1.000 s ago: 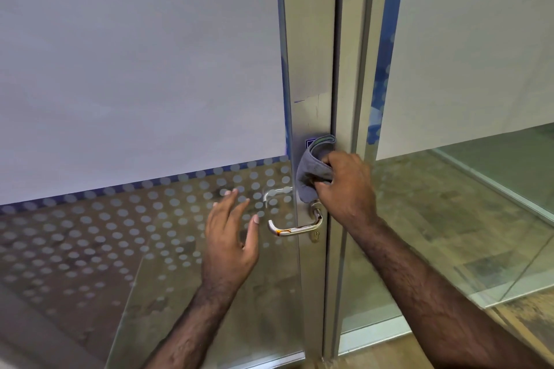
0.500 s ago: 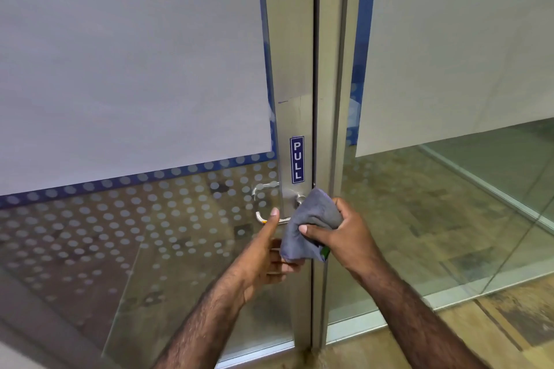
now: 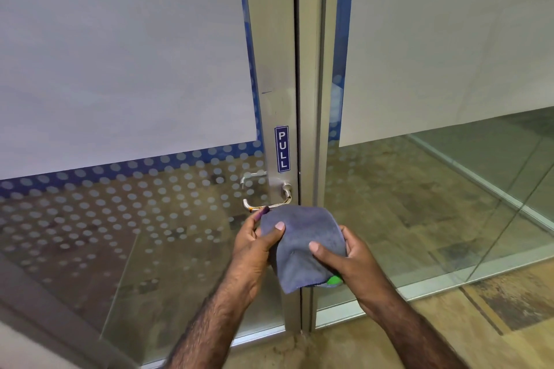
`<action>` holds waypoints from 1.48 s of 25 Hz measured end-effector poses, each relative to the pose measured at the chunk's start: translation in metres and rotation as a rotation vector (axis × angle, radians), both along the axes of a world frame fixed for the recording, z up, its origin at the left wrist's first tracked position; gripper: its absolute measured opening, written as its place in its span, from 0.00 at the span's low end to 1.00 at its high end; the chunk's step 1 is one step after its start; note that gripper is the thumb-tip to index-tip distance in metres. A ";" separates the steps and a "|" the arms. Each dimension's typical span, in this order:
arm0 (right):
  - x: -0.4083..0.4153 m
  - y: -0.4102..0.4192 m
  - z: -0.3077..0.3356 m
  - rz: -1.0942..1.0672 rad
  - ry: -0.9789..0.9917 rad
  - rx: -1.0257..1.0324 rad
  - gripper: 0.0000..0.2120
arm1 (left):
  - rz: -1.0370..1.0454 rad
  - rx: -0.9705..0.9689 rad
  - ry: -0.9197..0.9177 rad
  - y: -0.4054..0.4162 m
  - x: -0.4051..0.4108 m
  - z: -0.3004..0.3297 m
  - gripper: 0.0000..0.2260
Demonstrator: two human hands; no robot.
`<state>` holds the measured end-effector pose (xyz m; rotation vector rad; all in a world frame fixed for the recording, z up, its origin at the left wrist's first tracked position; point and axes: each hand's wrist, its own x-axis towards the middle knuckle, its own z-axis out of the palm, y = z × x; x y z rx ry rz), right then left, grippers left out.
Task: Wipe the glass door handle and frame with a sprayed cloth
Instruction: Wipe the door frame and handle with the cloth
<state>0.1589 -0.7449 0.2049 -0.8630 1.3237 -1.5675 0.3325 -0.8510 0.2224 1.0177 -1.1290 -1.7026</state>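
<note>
A grey-blue cloth (image 3: 299, 243) is spread between both hands, just below the chrome lever handle (image 3: 266, 204) of the glass door. My left hand (image 3: 254, 246) grips the cloth's left edge with the thumb on top. My right hand (image 3: 350, 260) holds the right side, thumb pressed on the fabric; something green (image 3: 334, 279) peeks out under it. The aluminium door frame (image 3: 277, 69) runs vertically behind, carrying a blue PULL sticker (image 3: 281, 148). The cloth is off the frame and handle.
Frosted glass with a dotted band (image 3: 120, 189) fills the door on the left. A fixed glass panel (image 3: 434, 189) stands on the right of the jamb (image 3: 311, 99). The floor (image 3: 389, 338) below is worn and sandy near the threshold.
My right hand brought the cloth down off the frame by the sticker to below the handle. My left hand came in and took hold of the cloth's left edge.
</note>
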 end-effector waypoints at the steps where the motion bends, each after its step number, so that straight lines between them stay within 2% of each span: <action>1: -0.002 0.003 0.001 0.039 -0.078 0.007 0.34 | -0.032 -0.050 -0.004 0.003 0.000 0.002 0.26; 4: -0.009 0.011 0.002 0.166 -0.287 0.020 0.20 | -0.118 -0.176 -0.078 0.009 -0.001 0.004 0.28; 9: -0.020 0.018 0.000 0.097 -0.402 0.016 0.21 | -0.294 -0.324 -0.282 0.018 0.006 -0.001 0.34; 12: -0.027 0.023 -0.003 0.051 -0.386 0.005 0.23 | -0.399 -0.353 -0.363 0.028 0.008 -0.012 0.37; 14: -0.031 0.027 -0.006 0.039 -0.360 0.002 0.27 | -0.403 -0.375 -0.368 0.031 0.008 -0.014 0.31; 16: -0.036 0.032 -0.010 0.052 -0.332 -0.009 0.35 | -0.383 -0.411 -0.372 0.032 0.009 -0.014 0.28; 20: -0.039 0.040 -0.016 0.106 -0.230 -0.067 0.47 | -0.356 -0.537 -0.426 0.033 0.012 -0.014 0.32; 22: -0.041 0.042 -0.018 0.075 -0.098 -0.043 0.49 | -0.361 -0.575 -0.464 0.033 0.016 -0.014 0.33; 25: -0.044 0.043 -0.019 0.101 0.142 0.029 0.43 | -0.379 -0.581 -0.516 0.031 0.023 -0.014 0.34; 29: -0.047 0.039 -0.020 0.129 0.313 0.115 0.32 | -0.368 -0.666 -0.666 0.027 0.032 -0.013 0.33; 33: -0.046 0.035 -0.019 0.124 0.442 0.097 0.19 | -0.382 -0.796 -0.859 0.022 0.044 -0.020 0.20; 35: -0.044 0.032 -0.017 0.072 0.521 0.087 0.15 | -0.356 -0.789 -0.843 0.019 0.048 -0.023 0.14; 37: -0.041 0.028 -0.018 0.038 0.511 0.076 0.11 | -0.360 -0.740 -0.750 0.017 0.050 -0.021 0.08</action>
